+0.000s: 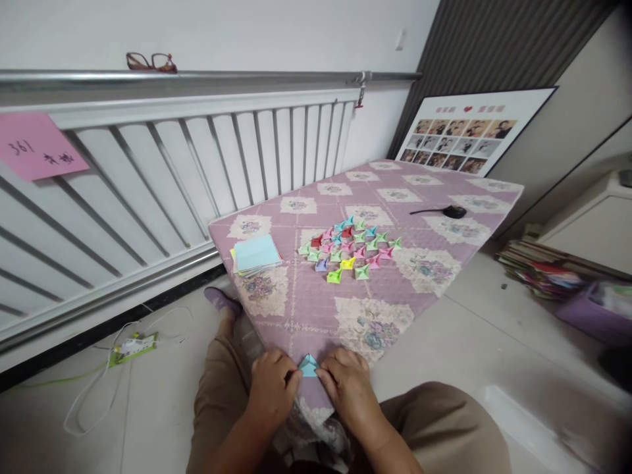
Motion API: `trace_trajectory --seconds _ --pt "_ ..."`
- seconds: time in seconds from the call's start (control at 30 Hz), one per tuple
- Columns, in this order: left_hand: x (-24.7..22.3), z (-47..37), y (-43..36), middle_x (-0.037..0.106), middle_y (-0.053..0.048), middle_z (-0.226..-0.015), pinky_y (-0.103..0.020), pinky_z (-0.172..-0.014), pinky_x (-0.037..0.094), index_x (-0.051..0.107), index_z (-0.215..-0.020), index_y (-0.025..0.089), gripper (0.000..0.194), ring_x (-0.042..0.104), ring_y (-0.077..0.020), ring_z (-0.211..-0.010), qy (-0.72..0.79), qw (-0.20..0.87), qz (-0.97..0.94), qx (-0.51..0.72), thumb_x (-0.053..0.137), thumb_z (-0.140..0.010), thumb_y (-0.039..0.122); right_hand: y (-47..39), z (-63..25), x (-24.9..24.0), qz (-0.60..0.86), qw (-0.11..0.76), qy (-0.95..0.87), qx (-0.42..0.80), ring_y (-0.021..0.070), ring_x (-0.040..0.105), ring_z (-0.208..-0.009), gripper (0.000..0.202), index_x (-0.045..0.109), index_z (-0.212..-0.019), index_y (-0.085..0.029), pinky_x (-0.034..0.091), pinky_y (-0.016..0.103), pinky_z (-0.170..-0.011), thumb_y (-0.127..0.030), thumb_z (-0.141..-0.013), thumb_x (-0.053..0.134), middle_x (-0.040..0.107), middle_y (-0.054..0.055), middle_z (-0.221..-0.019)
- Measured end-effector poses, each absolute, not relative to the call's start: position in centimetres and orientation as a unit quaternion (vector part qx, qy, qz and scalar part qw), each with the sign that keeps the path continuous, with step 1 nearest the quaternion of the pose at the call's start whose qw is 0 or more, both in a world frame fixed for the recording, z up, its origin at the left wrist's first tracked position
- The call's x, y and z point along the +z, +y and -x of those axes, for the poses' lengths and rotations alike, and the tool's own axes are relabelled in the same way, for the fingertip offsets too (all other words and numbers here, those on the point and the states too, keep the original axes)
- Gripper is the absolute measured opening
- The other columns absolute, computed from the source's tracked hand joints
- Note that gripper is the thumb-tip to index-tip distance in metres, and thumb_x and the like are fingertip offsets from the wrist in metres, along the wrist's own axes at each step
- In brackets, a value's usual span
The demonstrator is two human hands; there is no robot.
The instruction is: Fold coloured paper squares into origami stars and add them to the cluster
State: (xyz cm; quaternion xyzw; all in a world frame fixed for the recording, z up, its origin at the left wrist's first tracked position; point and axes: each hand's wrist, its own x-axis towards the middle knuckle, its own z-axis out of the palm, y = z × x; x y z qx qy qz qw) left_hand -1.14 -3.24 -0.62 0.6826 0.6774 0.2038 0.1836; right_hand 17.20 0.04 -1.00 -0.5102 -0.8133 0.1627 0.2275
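A small piece of folded light-blue paper [309, 366] lies at the near corner of the table, with a raised triangular peak on its far side. My left hand [274, 384] pinches its left edge between thumb and fingers. On the opposite edge, my right hand [347, 386] grips it the same way. Farther up the cloth stand several small folded paper pieces [347, 263] in green, pink, red, yellow, purple and blue, grouped in slanting rows. To their left is a stack of square paper sheets [257, 253], a light-blue one on top.
A purple flowered tablecloth [316, 309] covers the table. Toward its far right lies a black object with a thin handle [454, 211]. A white radiator [197, 158] runs along the wall at left, and a photo board [454, 131] leans behind the table. A power strip [133, 347] lies on the floor.
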Motion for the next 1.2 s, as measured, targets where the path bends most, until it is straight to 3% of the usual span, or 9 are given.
trace_trajectory --seconds 0.53,0.77,1.0,1.2 --pt "-0.2 1.0 -2.1 0.061 0.0 -0.079 -0.035 -0.075 0.029 0.059 -0.071 0.021 0.015 0.055 -0.0203 -0.082 0.704 0.161 -0.68 0.13 0.06 -0.085 0.028 -0.1 -15.6 -1.0 0.565 0.254 -0.778 0.106 0.0192 0.051 -0.08 0.021 0.057 -0.068 -0.021 0.028 0.033 -0.077 -0.031 -0.087 0.058 0.058 0.001 -0.075" --pt "-0.6 0.6 -2.6 0.062 -0.001 -0.092 -0.036 -0.082 0.031 0.064 -0.091 0.024 0.009 0.052 -0.0204 -0.091 0.652 0.114 -0.731 0.165 0.055 -0.09 0.021 -0.1 -15.1 -1.0 0.576 0.272 -0.762 0.116 0.0194 0.053 -0.081 0.006 0.061 -0.077 -0.023 0.027 0.033 -0.077 -0.022 -0.083 0.061 0.061 0.0 -0.077" --pt "-1.4 0.7 -2.4 0.063 -0.001 -0.094 -0.035 -0.077 0.033 0.064 -0.104 0.029 0.015 0.051 -0.0196 -0.087 0.552 0.046 -0.826 0.109 0.057 -0.092 0.025 -0.2 -15.4 -1.3 0.552 0.282 -0.778 0.097 0.0191 0.054 -0.082 0.012 0.065 -0.083 -0.025 0.028 0.034 -0.078 -0.017 -0.086 0.057 0.064 0.0 -0.079" --pt "-1.6 1.4 -3.1 0.064 -0.001 -0.098 -0.036 -0.078 0.034 0.064 -0.107 0.028 0.016 0.052 -0.0197 -0.09 0.538 0.037 -0.833 0.12 0.054 -0.094 0.028 -1.8 -15.5 -2.2 0.472 0.289 -0.83 0.067 0.0204 0.055 -0.089 0.026 0.065 -0.109 -0.025 0.031 0.037 -0.088 -0.014 -0.089 0.053 0.068 0.003 -0.096"
